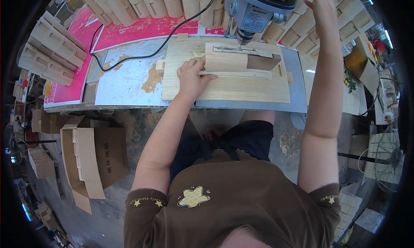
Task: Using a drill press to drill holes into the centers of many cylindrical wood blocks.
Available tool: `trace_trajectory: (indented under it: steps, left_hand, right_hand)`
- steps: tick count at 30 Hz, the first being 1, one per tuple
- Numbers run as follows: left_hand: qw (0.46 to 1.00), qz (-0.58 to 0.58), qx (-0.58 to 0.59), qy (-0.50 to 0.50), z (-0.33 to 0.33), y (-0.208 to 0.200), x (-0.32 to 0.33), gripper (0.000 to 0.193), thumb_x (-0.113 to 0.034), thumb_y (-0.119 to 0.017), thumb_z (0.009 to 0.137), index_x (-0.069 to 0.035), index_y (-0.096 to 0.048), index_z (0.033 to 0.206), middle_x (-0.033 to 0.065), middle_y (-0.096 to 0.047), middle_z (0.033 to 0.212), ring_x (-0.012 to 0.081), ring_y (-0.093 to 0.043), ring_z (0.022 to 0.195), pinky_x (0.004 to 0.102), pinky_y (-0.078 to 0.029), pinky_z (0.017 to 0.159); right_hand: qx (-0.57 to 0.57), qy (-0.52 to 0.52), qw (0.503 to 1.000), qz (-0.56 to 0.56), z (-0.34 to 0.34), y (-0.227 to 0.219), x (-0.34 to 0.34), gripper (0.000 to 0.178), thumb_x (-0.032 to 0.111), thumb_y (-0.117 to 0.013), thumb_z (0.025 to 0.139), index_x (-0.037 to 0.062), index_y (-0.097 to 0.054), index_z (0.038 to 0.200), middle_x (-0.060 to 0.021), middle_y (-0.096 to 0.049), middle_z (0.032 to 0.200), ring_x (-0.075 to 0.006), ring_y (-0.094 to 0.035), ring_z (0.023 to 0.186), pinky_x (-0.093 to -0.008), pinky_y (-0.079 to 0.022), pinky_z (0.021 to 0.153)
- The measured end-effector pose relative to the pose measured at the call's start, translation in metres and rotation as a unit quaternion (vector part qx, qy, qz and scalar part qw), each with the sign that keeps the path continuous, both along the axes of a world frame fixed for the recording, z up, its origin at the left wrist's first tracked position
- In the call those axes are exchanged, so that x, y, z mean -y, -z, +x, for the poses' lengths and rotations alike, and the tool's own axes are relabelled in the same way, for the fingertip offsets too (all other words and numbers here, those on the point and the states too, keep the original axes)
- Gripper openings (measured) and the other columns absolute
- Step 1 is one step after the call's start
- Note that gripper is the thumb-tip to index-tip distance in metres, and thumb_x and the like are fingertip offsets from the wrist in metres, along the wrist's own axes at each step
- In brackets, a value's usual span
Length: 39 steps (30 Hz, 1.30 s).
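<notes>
My left hand (192, 77) presses flat on the wood block (226, 62); my right hand (321, 8) is raised, grip unclear. Block could spin under the drill (246, 36).

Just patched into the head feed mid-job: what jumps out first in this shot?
The drill press at top centre, its bit over a wooden jig on the bench. The left hand presses a curved wooden piece against the jig under the bit, while the right hand reaches up beside the machine's head. Stacks of similar wooden pieces line the bench's far edge, and an open cardboard box of them sits on the floor at left.
</notes>
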State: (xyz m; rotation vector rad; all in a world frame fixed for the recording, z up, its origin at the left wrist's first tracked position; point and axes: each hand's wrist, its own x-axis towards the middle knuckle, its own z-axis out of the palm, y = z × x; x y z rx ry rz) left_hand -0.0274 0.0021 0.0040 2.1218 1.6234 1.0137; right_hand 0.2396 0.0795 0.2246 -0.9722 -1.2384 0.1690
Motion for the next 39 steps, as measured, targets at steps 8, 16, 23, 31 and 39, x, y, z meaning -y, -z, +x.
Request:
trace_trajectory:
  steps: [8,16,23,31,39]
  left_hand:
    - [1.0,-0.008,-0.002,-0.012,-0.002,-0.001,0.003,0.06,-0.027,-0.081,0.06,-0.018,-0.061,0.116,-0.0006,-0.055,0.081,0.0213,-0.052,0.088,0.0388,-0.031,0.081]
    - [1.0,0.02,0.001,-0.021,-0.005,-0.002,0.005,0.041,-0.02,-0.08,0.06,-0.014,-0.066,0.099,0.0021,-0.055,0.076,0.0233,-0.053,0.081,0.0374,-0.037,0.076]
    - [1.0,-0.004,-0.012,-0.009,-0.005,0.003,0.001,0.061,-0.027,-0.081,0.061,-0.019,-0.061,0.117,0.0011,-0.055,0.08,0.022,-0.051,0.084,0.0382,-0.031,0.081]
    - [1.0,-0.016,0.0,-0.003,-0.002,0.004,-0.001,0.059,-0.025,-0.081,0.06,-0.017,-0.061,0.116,0.0019,-0.056,0.082,0.0224,-0.052,0.084,0.0383,-0.032,0.08]
    - [0.999,0.028,-0.044,-0.007,0.015,0.004,0.002,0.06,-0.029,-0.08,0.061,-0.017,-0.061,0.116,0.0013,-0.056,0.084,0.0224,-0.051,0.087,0.0407,-0.03,0.082]
  right_hand:
    - [0.307,0.134,0.937,-0.103,-0.026,-0.029,0.037,0.032,0.026,-0.049,0.091,-0.0026,-0.063,0.092,-0.0187,-0.063,0.077,-0.0238,-0.06,0.072,-0.0299,-0.046,0.07]
    - [0.244,0.058,0.962,-0.106,-0.038,0.052,0.112,0.016,0.015,-0.058,0.089,0.0003,-0.064,0.09,-0.009,-0.058,0.071,-0.0169,-0.053,0.062,-0.0277,-0.043,0.058]
    - [0.131,0.022,0.991,0.018,-0.041,0.129,0.101,0.012,0.004,-0.054,0.088,-0.0019,-0.064,0.093,-0.0106,-0.058,0.072,-0.0178,-0.055,0.062,-0.0269,-0.043,0.058]
    - [0.185,0.025,0.981,0.05,-0.033,0.138,0.095,0.009,0.004,-0.057,0.087,-0.0006,-0.064,0.091,-0.0092,-0.055,0.068,-0.0188,-0.054,0.059,-0.0286,-0.042,0.055]
    - [0.212,0.055,0.972,-0.089,-0.035,-0.012,0.055,0.026,0.02,-0.05,0.091,-0.0021,-0.062,0.085,-0.0094,-0.052,0.066,-0.0158,-0.05,0.064,-0.0276,-0.038,0.059]
